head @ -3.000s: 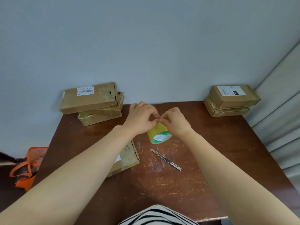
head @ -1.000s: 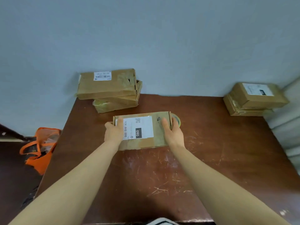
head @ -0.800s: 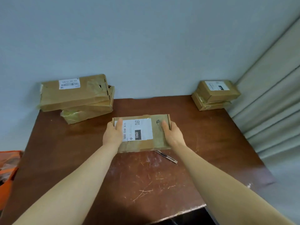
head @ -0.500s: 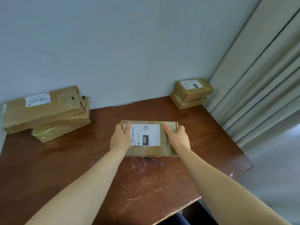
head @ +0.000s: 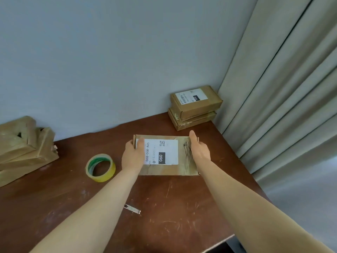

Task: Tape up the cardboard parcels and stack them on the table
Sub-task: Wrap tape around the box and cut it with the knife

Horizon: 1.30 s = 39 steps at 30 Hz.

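Gripping a labelled parcel (head: 165, 157) by its short ends, the left hand (head: 132, 155) and right hand (head: 199, 150) hold it near the tabletop's (head: 182, 207) far edge. Two parcels (head: 195, 106) are stacked in the far right corner, more parcels (head: 23, 148) at the left edge. A tape roll (head: 100, 167) lies beside the left hand.

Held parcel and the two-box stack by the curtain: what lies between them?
Nothing: in the head view only bare table separates the held parcel from the stack.
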{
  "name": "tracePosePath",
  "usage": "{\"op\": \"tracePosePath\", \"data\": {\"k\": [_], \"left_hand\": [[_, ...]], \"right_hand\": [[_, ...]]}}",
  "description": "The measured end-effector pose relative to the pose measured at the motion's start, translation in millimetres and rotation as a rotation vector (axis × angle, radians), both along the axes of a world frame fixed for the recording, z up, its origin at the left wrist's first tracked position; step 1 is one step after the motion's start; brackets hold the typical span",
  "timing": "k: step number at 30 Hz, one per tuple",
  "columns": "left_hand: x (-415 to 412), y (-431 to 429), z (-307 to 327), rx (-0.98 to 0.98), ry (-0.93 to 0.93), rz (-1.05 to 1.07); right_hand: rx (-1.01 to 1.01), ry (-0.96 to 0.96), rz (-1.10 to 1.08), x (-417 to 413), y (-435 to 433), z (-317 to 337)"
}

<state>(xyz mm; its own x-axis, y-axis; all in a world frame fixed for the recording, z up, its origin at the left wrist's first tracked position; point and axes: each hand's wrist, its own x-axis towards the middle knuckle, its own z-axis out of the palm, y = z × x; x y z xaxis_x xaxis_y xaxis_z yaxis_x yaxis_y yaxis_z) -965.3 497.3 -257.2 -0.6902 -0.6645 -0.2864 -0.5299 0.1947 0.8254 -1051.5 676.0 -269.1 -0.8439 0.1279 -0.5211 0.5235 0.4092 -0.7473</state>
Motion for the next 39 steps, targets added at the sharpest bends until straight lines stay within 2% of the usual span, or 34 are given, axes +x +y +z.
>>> {"op": "tracePosePath", "data": {"k": [6,10,17,24,32,39], "left_hand": [[-40,31,2,0.302,-0.02,0.272],[-44,32,9,0.345,0.009,0.352],[-60,28,26,0.349,0.105,0.313],[-83,32,51,0.65,0.195,0.244],[-101,42,57,0.572,0.262,0.143],[-146,67,65,0.417,0.336,0.113]], "right_hand": [[-0.137,-0.061,0.16,-47,35,-4],[-0.198,-0.012,0.212,-56,37,-7],[-0.36,0.071,0.195,-56,36,16],[-0.24,0.283,-0.049,-73,46,45],[-0.22,0.388,-0.153,-102,52,44],[-0.257,0.459,-0.088,-162,63,46]]}}
